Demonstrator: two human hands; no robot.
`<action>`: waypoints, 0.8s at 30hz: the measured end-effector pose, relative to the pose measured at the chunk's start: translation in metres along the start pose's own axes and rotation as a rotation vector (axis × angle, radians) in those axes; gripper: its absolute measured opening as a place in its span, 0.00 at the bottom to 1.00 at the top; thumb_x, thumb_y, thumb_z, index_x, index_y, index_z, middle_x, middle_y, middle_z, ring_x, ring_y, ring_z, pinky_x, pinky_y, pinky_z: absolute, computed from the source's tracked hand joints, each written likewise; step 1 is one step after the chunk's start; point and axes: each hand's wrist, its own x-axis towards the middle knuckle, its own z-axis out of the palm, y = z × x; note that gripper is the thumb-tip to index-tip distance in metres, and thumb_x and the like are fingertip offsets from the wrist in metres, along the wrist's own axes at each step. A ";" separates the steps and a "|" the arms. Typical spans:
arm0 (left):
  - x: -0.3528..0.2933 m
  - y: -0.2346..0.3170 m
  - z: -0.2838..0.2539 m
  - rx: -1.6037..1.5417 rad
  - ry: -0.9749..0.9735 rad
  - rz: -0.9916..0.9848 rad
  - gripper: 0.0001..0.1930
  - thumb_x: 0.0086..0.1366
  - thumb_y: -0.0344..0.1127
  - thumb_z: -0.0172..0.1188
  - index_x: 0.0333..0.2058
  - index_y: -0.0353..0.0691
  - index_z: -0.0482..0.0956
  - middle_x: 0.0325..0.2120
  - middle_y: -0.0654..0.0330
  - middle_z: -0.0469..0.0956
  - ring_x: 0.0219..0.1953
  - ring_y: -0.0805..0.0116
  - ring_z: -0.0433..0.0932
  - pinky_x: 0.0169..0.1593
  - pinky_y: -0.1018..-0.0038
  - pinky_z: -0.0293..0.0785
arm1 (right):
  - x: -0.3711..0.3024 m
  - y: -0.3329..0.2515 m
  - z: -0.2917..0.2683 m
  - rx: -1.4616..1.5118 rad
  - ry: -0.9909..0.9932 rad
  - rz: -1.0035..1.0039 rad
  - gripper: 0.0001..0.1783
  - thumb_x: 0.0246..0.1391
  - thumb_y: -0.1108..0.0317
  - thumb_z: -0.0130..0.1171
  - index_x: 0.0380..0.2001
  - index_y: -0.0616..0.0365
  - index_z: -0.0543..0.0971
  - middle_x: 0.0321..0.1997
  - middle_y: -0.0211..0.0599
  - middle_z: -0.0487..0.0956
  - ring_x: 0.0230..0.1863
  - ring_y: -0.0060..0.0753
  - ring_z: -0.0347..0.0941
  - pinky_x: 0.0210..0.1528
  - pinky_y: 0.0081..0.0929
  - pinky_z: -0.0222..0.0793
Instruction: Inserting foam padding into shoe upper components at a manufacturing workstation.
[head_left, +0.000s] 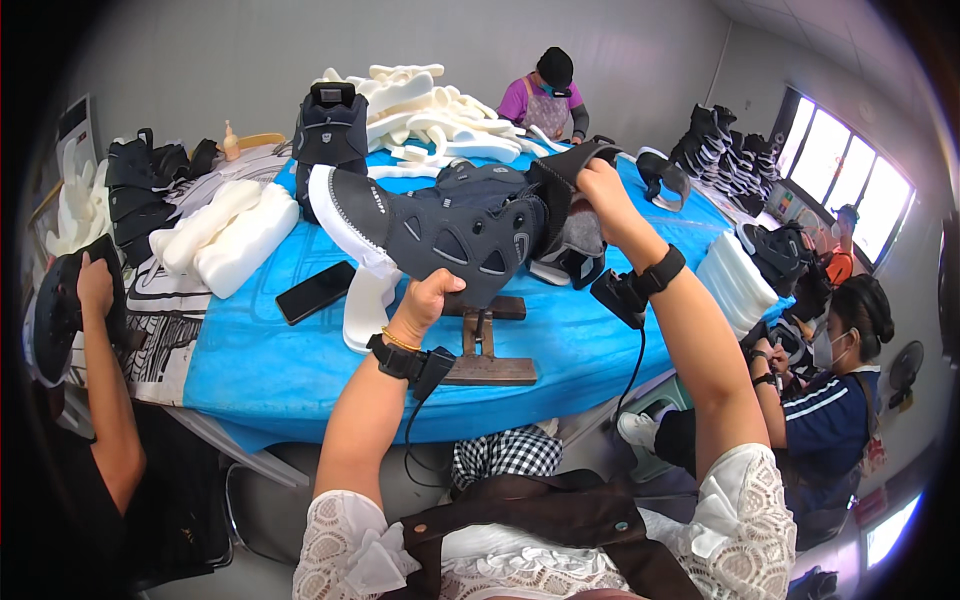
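Observation:
A dark navy-black boot (455,235) with a white edge round its toe lies across my hands, toe pointing left, above a metal stand (485,340). My left hand (425,305) is closed on the boot's lower side, thumb resting against it. At the boot's other end, my right hand (603,188) grips the dark collar flap and pulls it up and out to the right. Below the collar sits a grey-lined dark shoe piece (575,255), partly hidden. A white foam insole (371,308) lies under the toe.
White insoles (430,115) are heaped at the back; white stacks (235,235) (735,275) stand either side. A black phone (316,292) lies on the blue table cover (265,360). Dark boots (720,150) stand far right. Co-workers (835,410) (545,95) sit around; another's hand (96,290) holds a shoe.

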 end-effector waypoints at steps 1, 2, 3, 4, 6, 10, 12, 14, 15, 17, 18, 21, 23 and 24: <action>-0.001 -0.001 0.001 -0.005 0.005 0.003 0.05 0.54 0.19 0.57 0.23 0.36 0.76 0.22 0.58 0.80 0.27 0.67 0.80 0.36 0.75 0.77 | 0.007 0.003 -0.004 -0.001 0.002 -0.002 0.17 0.52 0.60 0.50 0.35 0.62 0.78 0.29 0.38 0.79 0.30 0.29 0.76 0.30 0.29 0.72; -0.003 -0.003 0.002 -0.008 0.010 0.004 0.05 0.54 0.20 0.56 0.23 0.36 0.76 0.22 0.58 0.80 0.28 0.66 0.80 0.36 0.75 0.77 | 0.011 0.004 -0.005 -0.262 -0.017 -0.155 0.18 0.51 0.58 0.50 0.35 0.62 0.78 0.28 0.37 0.78 0.30 0.29 0.76 0.31 0.29 0.72; -0.005 -0.005 0.004 -0.008 0.009 0.005 0.05 0.54 0.20 0.56 0.23 0.36 0.76 0.22 0.58 0.80 0.28 0.66 0.80 0.36 0.75 0.77 | 0.016 0.004 -0.007 -0.524 -0.036 -0.308 0.19 0.51 0.57 0.51 0.35 0.62 0.79 0.28 0.37 0.78 0.31 0.30 0.76 0.32 0.29 0.72; -0.008 -0.008 0.006 -0.046 0.039 -0.014 0.05 0.55 0.20 0.56 0.23 0.36 0.76 0.22 0.58 0.80 0.28 0.66 0.80 0.36 0.75 0.77 | 0.024 0.009 -0.011 -0.462 -0.148 -0.088 0.21 0.53 0.52 0.50 0.37 0.60 0.78 0.30 0.35 0.77 0.33 0.29 0.75 0.34 0.30 0.71; -0.018 -0.019 -0.002 -0.063 0.076 -0.043 0.05 0.56 0.20 0.56 0.23 0.36 0.76 0.22 0.58 0.80 0.28 0.66 0.80 0.36 0.75 0.77 | 0.011 -0.006 0.012 -0.235 -0.170 -0.046 0.23 0.54 0.49 0.50 0.38 0.59 0.78 0.31 0.33 0.77 0.34 0.27 0.75 0.34 0.30 0.71; -0.019 -0.025 0.001 -0.337 0.085 -0.267 0.05 0.57 0.21 0.54 0.23 0.35 0.76 0.23 0.58 0.79 0.28 0.69 0.79 0.37 0.76 0.76 | 0.023 -0.014 0.000 -0.047 -0.316 0.173 0.29 0.55 0.42 0.48 0.47 0.55 0.75 0.41 0.31 0.77 0.41 0.25 0.73 0.43 0.28 0.66; -0.017 -0.025 -0.001 -0.338 0.084 -0.293 0.06 0.58 0.21 0.54 0.23 0.35 0.76 0.23 0.58 0.79 0.28 0.70 0.78 0.38 0.76 0.76 | 0.029 -0.016 0.007 -0.036 -0.400 0.316 0.32 0.57 0.42 0.46 0.51 0.58 0.74 0.49 0.34 0.76 0.47 0.27 0.72 0.51 0.27 0.66; -0.019 -0.024 -0.003 -0.382 0.103 -0.325 0.05 0.57 0.22 0.54 0.23 0.35 0.76 0.23 0.58 0.79 0.29 0.70 0.78 0.38 0.75 0.76 | 0.023 -0.020 0.016 0.075 -0.359 0.281 0.32 0.57 0.42 0.46 0.51 0.57 0.75 0.49 0.34 0.77 0.47 0.27 0.73 0.52 0.27 0.66; -0.015 -0.018 -0.001 -0.382 0.105 -0.324 0.05 0.57 0.22 0.54 0.23 0.35 0.76 0.23 0.58 0.79 0.29 0.70 0.78 0.38 0.75 0.76 | 0.018 -0.025 0.018 0.182 -0.303 0.251 0.31 0.57 0.42 0.45 0.50 0.56 0.75 0.49 0.35 0.77 0.46 0.27 0.73 0.53 0.26 0.65; -0.008 -0.006 0.005 -0.382 0.088 -0.309 0.05 0.57 0.22 0.55 0.24 0.35 0.76 0.24 0.58 0.80 0.28 0.69 0.78 0.40 0.75 0.76 | 0.018 -0.032 0.021 0.212 -0.302 0.241 0.28 0.59 0.45 0.47 0.49 0.57 0.76 0.46 0.34 0.79 0.46 0.28 0.74 0.53 0.23 0.66; -0.016 -0.014 0.002 -0.378 0.096 -0.307 0.05 0.57 0.22 0.55 0.24 0.35 0.76 0.24 0.58 0.80 0.28 0.69 0.78 0.40 0.75 0.76 | 0.021 -0.035 0.031 0.198 -0.360 0.171 0.26 0.59 0.48 0.47 0.48 0.58 0.76 0.44 0.34 0.79 0.45 0.27 0.75 0.52 0.23 0.67; -0.036 -0.039 0.005 -0.227 0.050 -0.320 0.04 0.56 0.22 0.55 0.24 0.34 0.77 0.25 0.56 0.80 0.29 0.67 0.79 0.40 0.74 0.76 | 0.030 -0.031 0.061 0.194 -0.328 0.029 0.14 0.53 0.64 0.49 0.31 0.63 0.80 0.29 0.36 0.80 0.28 0.27 0.74 0.30 0.26 0.69; -0.036 -0.035 0.017 0.010 0.062 -0.062 0.04 0.55 0.21 0.55 0.25 0.34 0.77 0.26 0.55 0.81 0.31 0.65 0.80 0.41 0.72 0.77 | 0.036 -0.019 0.065 0.145 -0.324 -0.090 0.14 0.52 0.65 0.49 0.28 0.65 0.79 0.26 0.36 0.79 0.26 0.28 0.73 0.28 0.26 0.68; -0.040 -0.029 0.016 -0.119 0.066 -0.171 0.04 0.55 0.21 0.54 0.25 0.33 0.77 0.28 0.54 0.81 0.32 0.64 0.80 0.41 0.71 0.77 | 0.038 -0.014 0.063 0.227 -0.356 -0.042 0.14 0.53 0.66 0.48 0.31 0.65 0.78 0.27 0.37 0.78 0.27 0.28 0.74 0.29 0.26 0.69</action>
